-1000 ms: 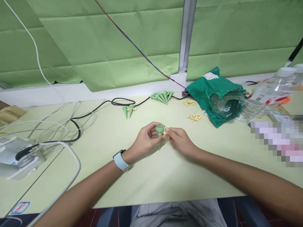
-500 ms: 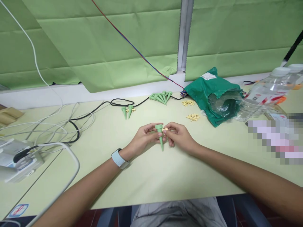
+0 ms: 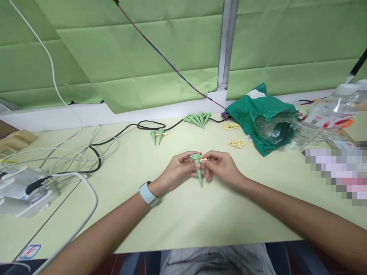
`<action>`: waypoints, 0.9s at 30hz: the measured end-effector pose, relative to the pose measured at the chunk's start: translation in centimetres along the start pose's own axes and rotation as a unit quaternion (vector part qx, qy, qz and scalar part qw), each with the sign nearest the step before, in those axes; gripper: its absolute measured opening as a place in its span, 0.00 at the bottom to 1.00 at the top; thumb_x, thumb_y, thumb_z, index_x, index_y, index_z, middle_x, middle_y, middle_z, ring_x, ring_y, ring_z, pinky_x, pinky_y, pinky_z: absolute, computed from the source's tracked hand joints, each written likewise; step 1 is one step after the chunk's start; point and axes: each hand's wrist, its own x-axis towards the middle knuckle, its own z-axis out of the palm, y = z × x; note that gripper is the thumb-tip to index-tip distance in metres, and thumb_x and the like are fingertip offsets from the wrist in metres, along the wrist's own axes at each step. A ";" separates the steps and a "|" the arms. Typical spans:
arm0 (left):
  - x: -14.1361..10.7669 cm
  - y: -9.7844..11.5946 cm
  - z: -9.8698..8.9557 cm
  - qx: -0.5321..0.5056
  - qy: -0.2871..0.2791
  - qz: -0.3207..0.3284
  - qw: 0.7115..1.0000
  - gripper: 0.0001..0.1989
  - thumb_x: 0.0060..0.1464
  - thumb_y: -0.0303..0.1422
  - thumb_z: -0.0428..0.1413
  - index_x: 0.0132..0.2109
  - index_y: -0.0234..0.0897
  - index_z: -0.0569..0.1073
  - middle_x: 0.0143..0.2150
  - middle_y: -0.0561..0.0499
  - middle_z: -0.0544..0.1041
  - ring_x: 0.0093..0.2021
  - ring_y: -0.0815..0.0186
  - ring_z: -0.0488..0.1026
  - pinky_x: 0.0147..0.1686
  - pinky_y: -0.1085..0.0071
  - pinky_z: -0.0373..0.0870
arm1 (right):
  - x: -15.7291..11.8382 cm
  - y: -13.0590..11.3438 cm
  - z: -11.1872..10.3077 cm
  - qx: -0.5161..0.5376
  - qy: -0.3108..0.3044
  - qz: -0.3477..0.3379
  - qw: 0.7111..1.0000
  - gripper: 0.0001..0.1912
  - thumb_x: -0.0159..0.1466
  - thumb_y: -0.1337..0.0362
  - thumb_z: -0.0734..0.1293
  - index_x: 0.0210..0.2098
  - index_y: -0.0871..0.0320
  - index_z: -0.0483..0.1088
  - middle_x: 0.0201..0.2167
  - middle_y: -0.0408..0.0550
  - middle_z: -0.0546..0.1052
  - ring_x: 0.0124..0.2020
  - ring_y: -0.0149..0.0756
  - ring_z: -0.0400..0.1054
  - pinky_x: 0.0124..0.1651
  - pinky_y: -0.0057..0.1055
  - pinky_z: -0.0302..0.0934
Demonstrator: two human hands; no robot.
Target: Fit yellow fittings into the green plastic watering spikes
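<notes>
Fingers (image 3: 187, 158) of both hands clamp a green plastic spike (image 3: 197, 170), a small yellow peg (image 3: 203, 159) at its top.

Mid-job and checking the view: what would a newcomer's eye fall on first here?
First, the two hands at the centre of the pale green desk: the left hand and right hand hold a green plastic spike, point down, with a small yellow piece at its top. Behind them lies a row of similar spikes. To the right sits a crumpled dark green bag, then clear plastic bottles.
</notes>
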 end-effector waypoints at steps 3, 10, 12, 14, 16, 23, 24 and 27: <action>0.1 0.1 0.0 0.038 0.033 0.032 0.998 0.25 0.52 0.34 0.67 0.57 0.37 0.74 0.37 0.49 0.78 0.38 0.62 0.79 0.40 0.64 0.75 | 0.3 0.0 0.2 0.013 0.023 0.006 1.000 0.15 0.62 0.52 0.72 0.35 0.59 0.71 0.22 0.42 0.75 0.20 0.33 0.72 0.23 0.30 0.70; 0.4 2.1 -1.6 0.168 0.108 0.057 0.978 0.31 0.51 0.37 0.68 0.60 0.37 0.71 0.40 0.45 0.82 0.42 0.58 0.80 0.46 0.60 0.74 | 0.5 0.4 0.4 0.045 0.016 0.066 0.997 0.18 0.63 0.54 0.70 0.48 0.55 0.66 0.36 0.45 0.76 0.23 0.32 0.74 0.25 0.32 0.72; 1.1 2.7 -3.6 0.215 0.204 0.080 0.952 0.25 0.48 0.38 0.69 0.52 0.35 0.75 0.38 0.44 0.83 0.42 0.56 0.80 0.45 0.61 0.74 | 0.6 0.7 0.4 0.051 0.023 0.081 0.995 0.20 0.64 0.58 0.69 0.53 0.54 0.64 0.38 0.45 0.75 0.24 0.32 0.74 0.25 0.32 0.72; 2.1 3.1 -6.2 0.293 0.295 0.118 0.902 0.18 0.48 0.38 0.68 0.44 0.34 0.77 0.39 0.44 0.82 0.42 0.56 0.79 0.44 0.61 0.74 | 0.7 0.9 0.3 0.050 0.025 0.086 0.995 0.20 0.64 0.61 0.67 0.54 0.54 0.63 0.38 0.44 0.74 0.24 0.32 0.74 0.25 0.32 0.72; 3.2 3.3 -9.0 0.369 0.367 0.125 0.845 0.13 0.47 0.38 0.67 0.38 0.35 0.78 0.37 0.44 0.82 0.38 0.56 0.79 0.41 0.61 0.75 | 0.9 1.1 0.3 0.047 0.016 0.083 0.995 0.17 0.65 0.61 0.66 0.53 0.54 0.63 0.38 0.44 0.73 0.24 0.31 0.74 0.25 0.32 0.72; 6.6 3.6 -13.8 0.508 0.386 0.103 0.763 0.10 0.48 0.36 0.64 0.36 0.34 0.80 0.33 0.44 0.83 0.36 0.57 0.79 0.40 0.64 0.74 | 0.8 1.2 0.1 0.022 -0.009 0.073 0.997 0.14 0.65 0.61 0.65 0.50 0.55 0.65 0.35 0.43 0.74 0.24 0.31 0.73 0.26 0.31 0.71; 7.0 3.6 -13.8 0.522 0.384 0.105 0.755 0.10 0.48 0.35 0.63 0.36 0.34 0.81 0.34 0.44 0.83 0.36 0.57 0.79 0.40 0.65 0.73 | 0.8 1.2 0.1 0.022 -0.012 0.074 0.997 0.14 0.65 0.61 0.65 0.49 0.56 0.65 0.35 0.43 0.74 0.24 0.31 0.73 0.25 0.31 0.70; 8.1 3.6 -13.9 0.549 0.379 0.109 0.737 0.09 0.50 0.34 0.61 0.37 0.33 0.81 0.36 0.43 0.83 0.37 0.57 0.79 0.40 0.66 0.72 | 0.8 1.2 0.0 0.022 -0.019 0.077 0.997 0.13 0.65 0.60 0.66 0.48 0.56 0.66 0.34 0.43 0.74 0.23 0.31 0.72 0.26 0.30 0.70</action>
